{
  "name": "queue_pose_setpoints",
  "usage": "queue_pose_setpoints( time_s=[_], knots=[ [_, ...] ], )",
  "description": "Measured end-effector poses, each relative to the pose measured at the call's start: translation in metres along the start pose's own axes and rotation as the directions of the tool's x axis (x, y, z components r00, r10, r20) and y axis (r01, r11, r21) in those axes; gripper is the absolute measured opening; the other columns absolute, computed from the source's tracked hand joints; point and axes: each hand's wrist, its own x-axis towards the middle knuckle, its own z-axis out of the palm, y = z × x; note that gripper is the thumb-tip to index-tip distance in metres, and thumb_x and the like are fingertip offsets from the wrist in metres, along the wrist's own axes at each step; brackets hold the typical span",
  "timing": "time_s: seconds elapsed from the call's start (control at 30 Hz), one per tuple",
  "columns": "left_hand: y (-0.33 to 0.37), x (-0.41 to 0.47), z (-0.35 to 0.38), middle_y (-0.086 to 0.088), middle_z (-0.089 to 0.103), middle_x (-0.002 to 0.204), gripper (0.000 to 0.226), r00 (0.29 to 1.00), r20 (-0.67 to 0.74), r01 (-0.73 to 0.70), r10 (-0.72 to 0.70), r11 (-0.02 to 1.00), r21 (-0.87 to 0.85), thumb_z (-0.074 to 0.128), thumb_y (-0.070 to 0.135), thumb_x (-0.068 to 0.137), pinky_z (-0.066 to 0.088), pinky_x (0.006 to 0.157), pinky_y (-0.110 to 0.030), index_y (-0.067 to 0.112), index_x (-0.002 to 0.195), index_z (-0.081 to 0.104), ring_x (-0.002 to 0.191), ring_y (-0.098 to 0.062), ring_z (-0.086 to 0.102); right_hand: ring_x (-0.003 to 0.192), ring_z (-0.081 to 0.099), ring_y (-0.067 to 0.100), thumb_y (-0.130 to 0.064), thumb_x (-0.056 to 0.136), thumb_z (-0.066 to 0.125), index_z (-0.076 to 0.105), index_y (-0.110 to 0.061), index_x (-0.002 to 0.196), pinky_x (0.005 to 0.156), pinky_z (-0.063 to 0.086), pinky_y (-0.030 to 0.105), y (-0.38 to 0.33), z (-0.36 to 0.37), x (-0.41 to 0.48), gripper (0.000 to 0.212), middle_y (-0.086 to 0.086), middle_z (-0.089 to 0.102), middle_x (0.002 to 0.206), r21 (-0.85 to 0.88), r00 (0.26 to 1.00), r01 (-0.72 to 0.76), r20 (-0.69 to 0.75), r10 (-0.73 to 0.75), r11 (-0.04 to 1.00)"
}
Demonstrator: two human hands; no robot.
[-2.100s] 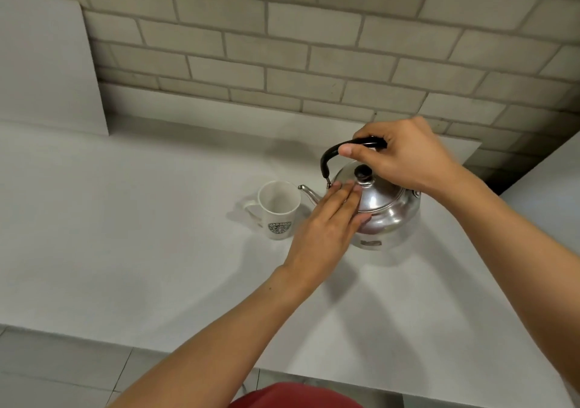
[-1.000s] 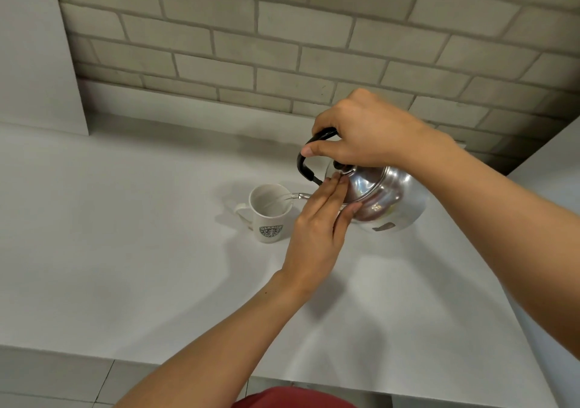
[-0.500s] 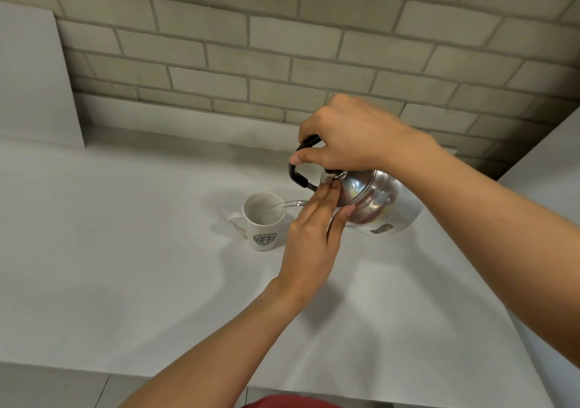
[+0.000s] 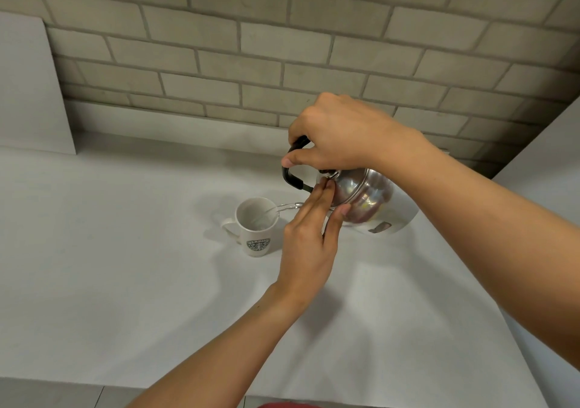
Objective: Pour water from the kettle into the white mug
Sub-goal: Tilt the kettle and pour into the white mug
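Kettle (image 4: 365,199) is held tilted above the counter (image 4: 125,282), its black handle (image 4: 292,175) gripped in the closed right hand (image 4: 335,137); the lid is steadied by flat, pressed-together fingers (image 4: 317,200) of the left hand (image 4: 306,250). Water is streamed into the white mug (image 4: 256,230). Levelling is judged next; open counter lies all around, its front edge well apart.

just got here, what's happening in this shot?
A person is pouring from a tilted shiny steel kettle into a white ceramic mug with a green logo on the white counter. The right hand grips the black handle; the left hand presses its fingers on the lid. A water stream reaches the mug.
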Motion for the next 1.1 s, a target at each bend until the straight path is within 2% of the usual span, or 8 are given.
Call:
queue_pose_setpoints(
  time_s=[0.2,0.53,0.67,0.93,1.1],
  knots=[
    [-0.001,0.001,0.001,-0.003,0.060,0.144,0.043,1.000,-0.014,0.009,-0.010,1.000,-0.012,0.064,0.021,0.101,0.048,0.102,-0.037,0.009,0.141,0.058,0.123,-0.023,0.065,0.082,0.064,0.034,-0.064,0.090,0.064,0.078,-0.021,0.096,0.055,0.038,0.032,-0.001,-0.001,0.004,0.046,0.002,0.064,0.075,-0.018,1.000,0.000,0.011,0.000,1.000],
    [-0.005,0.003,0.000,-0.002,0.062,0.142,0.043,0.999,-0.034,-0.004,0.003,1.000,-0.019,0.063,0.024,0.101,0.050,0.099,-0.037,0.010,0.141,0.058,0.119,-0.023,0.066,0.080,0.064,0.034,-0.065,0.090,0.064,0.077,-0.021,0.094,0.053,0.039,0.031,-0.004,-0.001,0.009,0.047,-0.001,0.059,0.071,-0.027,1.000,-0.006,0.022,0.007,1.000],
    [-0.006,0.003,-0.001,-0.002,0.062,0.142,0.042,0.999,-0.037,0.004,-0.005,1.000,-0.029,0.063,0.024,0.101,0.050,0.099,-0.038,0.010,0.140,0.058,0.120,-0.022,0.066,0.075,0.061,0.031,-0.064,0.090,0.065,0.078,-0.022,0.094,0.049,0.030,0.027,-0.005,-0.001,0.011,0.045,-0.005,0.050,0.065,-0.018,1.000,-0.011,0.025,0.012,1.000],
    [-0.007,0.004,-0.003,-0.002,0.064,0.140,0.043,0.999,-0.036,0.012,-0.013,0.999,-0.046,0.063,0.024,0.101,0.052,0.097,-0.041,0.011,0.141,0.057,0.117,-0.025,0.068,0.077,0.066,0.034,-0.064,0.090,0.065,0.078,-0.018,0.092,0.053,0.043,0.031,-0.007,-0.001,0.016,0.048,0.001,0.062,0.072,-0.051,0.999,0.010,0.044,-0.008,0.999],
    [-0.007,0.005,-0.003,-0.001,0.063,0.141,0.043,0.999,-0.042,0.025,-0.028,0.998,-0.064,0.063,0.025,0.101,0.051,0.099,-0.040,0.012,0.141,0.057,0.120,-0.021,0.066,0.077,0.067,0.032,-0.064,0.090,0.065,0.078,-0.017,0.092,0.051,0.040,0.028,-0.008,-0.001,0.018,0.048,0.003,0.066,0.074,-0.060,0.999,0.018,0.047,-0.015,0.998]
  ],
)
